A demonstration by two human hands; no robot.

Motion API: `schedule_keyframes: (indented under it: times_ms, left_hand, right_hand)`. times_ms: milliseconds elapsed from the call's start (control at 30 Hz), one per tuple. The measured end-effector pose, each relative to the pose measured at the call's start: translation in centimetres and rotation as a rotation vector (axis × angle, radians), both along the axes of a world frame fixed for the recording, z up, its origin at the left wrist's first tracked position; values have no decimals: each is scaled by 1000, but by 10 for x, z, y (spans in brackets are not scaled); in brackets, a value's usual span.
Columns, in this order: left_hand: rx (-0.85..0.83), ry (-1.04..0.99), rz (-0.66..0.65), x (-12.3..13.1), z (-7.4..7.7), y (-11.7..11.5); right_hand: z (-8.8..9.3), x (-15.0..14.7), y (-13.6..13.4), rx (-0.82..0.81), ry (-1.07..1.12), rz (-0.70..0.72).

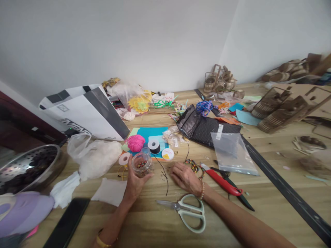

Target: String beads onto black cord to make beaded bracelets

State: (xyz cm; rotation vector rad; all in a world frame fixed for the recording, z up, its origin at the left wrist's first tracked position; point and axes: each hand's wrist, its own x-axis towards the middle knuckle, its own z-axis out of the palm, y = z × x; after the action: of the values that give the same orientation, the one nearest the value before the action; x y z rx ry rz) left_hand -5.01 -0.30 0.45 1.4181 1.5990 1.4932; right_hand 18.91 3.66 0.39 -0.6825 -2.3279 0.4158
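My left hand (136, 183) is wrapped round a clear glass jar (142, 164) with small multicoloured beads inside. My right hand (183, 176) rests palm down on the table, its fingers bent towards a few loose beads; whether it pinches any is hidden. Strung dark and coloured beads (194, 166) lie just beyond it. Between the hands runs a black cord (163, 172). Pale green scissors (190, 210) lie in front of the right hand. Behind the jar are a spool of black cord (154, 146), a pink yarn ball (136, 143) and a white spool (124, 158).
On the right lie a red-handled knife (224, 182), a clear zip bag (234, 153) and a black bubble mailer (204, 129). To the left are a white bag (85, 113), a metal colander (55, 162) and a phone (67, 224). Small woven baskets (281, 110) stand back right.
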Motion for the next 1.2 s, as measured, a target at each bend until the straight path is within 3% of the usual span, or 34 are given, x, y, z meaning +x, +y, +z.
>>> schedule_keyframes:
  times_ms: [133, 233, 533, 833, 1200]
  left_hand:
    - [17, 116, 10, 1, 4, 1]
    - [28, 269, 53, 1, 13, -3]
    - [43, 712, 8, -17, 39, -19]
    - [-38, 1029, 46, -28, 44, -25]
    - [-225, 1197, -18, -23, 52, -28]
  right_hand:
    - [-2, 0, 0, -8, 0, -2]
    - [-2, 0, 0, -9, -4, -1]
    - [0, 0, 1, -7, 2, 2]
    - [-1, 0, 1, -4, 0, 4]
    - [0, 1, 1, 10, -19, -1]
